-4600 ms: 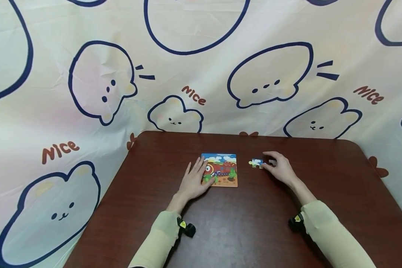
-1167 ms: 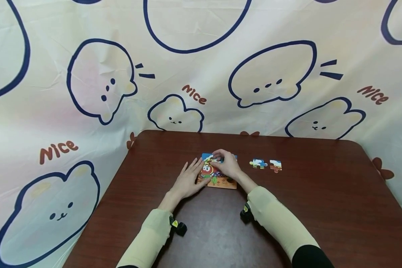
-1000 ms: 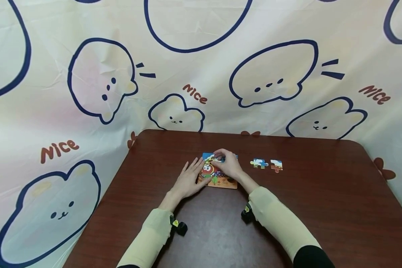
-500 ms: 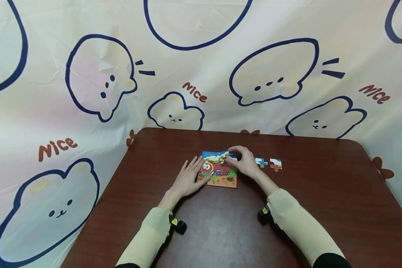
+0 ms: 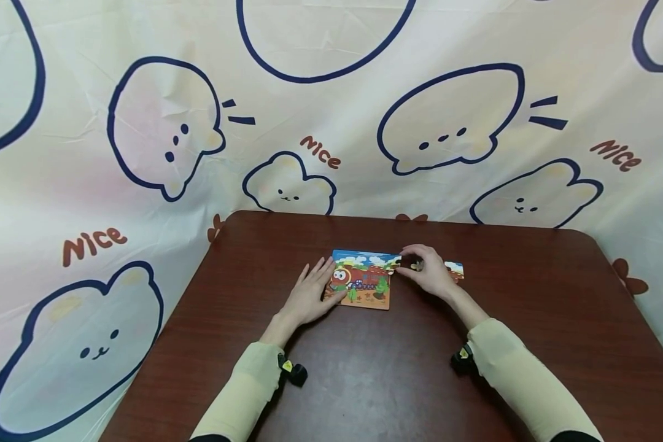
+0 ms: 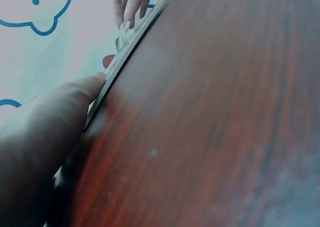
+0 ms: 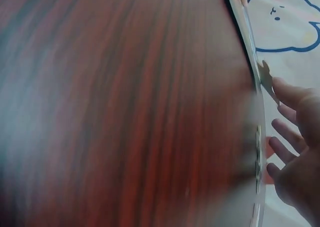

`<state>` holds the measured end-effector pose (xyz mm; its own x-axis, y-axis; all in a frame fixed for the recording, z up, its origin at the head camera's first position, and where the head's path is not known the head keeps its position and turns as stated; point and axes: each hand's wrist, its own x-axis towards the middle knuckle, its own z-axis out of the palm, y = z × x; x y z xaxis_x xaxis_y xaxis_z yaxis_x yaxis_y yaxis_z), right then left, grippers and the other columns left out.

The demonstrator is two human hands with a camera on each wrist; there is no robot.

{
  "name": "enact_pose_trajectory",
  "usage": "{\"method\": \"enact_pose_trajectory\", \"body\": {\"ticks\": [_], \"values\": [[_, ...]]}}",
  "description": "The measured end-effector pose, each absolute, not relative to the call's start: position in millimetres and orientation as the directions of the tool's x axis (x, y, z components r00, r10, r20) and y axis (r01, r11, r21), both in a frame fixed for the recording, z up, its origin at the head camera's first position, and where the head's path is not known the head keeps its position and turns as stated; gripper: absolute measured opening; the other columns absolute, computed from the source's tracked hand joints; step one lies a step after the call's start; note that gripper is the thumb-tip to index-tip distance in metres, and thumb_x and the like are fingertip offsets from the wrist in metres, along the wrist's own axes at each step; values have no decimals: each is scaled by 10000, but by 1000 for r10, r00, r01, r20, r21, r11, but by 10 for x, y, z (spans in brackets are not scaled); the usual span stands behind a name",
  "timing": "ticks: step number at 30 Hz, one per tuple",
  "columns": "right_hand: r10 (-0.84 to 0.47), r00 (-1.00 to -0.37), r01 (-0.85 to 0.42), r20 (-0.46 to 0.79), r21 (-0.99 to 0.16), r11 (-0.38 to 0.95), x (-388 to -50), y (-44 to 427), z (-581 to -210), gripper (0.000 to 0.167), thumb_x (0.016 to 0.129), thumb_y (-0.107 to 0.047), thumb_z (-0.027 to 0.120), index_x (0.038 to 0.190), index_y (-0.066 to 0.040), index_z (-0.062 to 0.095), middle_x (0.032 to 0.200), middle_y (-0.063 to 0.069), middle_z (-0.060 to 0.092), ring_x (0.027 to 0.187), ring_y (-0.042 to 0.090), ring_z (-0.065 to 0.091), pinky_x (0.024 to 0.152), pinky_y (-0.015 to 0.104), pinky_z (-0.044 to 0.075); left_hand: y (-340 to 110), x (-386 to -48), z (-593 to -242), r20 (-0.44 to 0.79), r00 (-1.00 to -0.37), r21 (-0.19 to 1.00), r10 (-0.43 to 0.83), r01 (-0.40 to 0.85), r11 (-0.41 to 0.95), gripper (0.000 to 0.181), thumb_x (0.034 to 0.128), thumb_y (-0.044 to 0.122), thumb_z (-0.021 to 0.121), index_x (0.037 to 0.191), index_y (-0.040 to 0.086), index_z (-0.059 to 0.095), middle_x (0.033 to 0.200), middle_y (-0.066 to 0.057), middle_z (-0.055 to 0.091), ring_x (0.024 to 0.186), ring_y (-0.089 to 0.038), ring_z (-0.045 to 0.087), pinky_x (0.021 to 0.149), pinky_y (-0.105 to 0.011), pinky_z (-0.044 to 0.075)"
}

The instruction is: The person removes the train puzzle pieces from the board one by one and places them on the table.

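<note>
A small picture puzzle (image 5: 361,285) with a red train, cactuses and a cloudy sky lies on the table. My left hand (image 5: 306,294) rests on its left edge, fingers spread; in the left wrist view its thumb (image 6: 82,94) touches the puzzle's edge. Just past the upper right edge, my right hand (image 5: 433,273) pinches a puzzle piece (image 5: 395,264) between thumb and fingers. The right wrist view shows this held piece (image 7: 266,76) tilted above the table. Behind the right fingers a loose piece (image 5: 416,266) is mostly hidden, and another loose piece (image 5: 455,269) lies beyond the hand.
The brown wooden table (image 5: 376,374) has rounded far corners. Right behind it hangs a pale cloth (image 5: 331,110) with cartoon outlines. A small black camera is strapped at each wrist.
Earlier, my right hand set a piece down at the right, then reached over the puzzle. Since then it has lifted a piece from the upper right and moved rightward. My left hand stays put.
</note>
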<state>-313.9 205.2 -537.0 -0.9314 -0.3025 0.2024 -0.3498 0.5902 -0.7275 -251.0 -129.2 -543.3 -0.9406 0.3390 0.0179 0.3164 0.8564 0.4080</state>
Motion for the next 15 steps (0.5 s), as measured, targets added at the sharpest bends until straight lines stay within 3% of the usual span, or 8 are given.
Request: {"method": "enact_pose_trajectory", "body": {"ticks": [15], "values": [[-334,-924,-372,184,-629,682,-3130,2257,-5431,347,1000,-139,820,1301,14,739,1507,276,619,1479,519,461,1237,765,326,-1305,-2507,-5410,9,-941,407,339,313,858,891,1078,623,586,1752,117,295,1841,-57,261,1741,-275,189,1419,-585,118]]}}
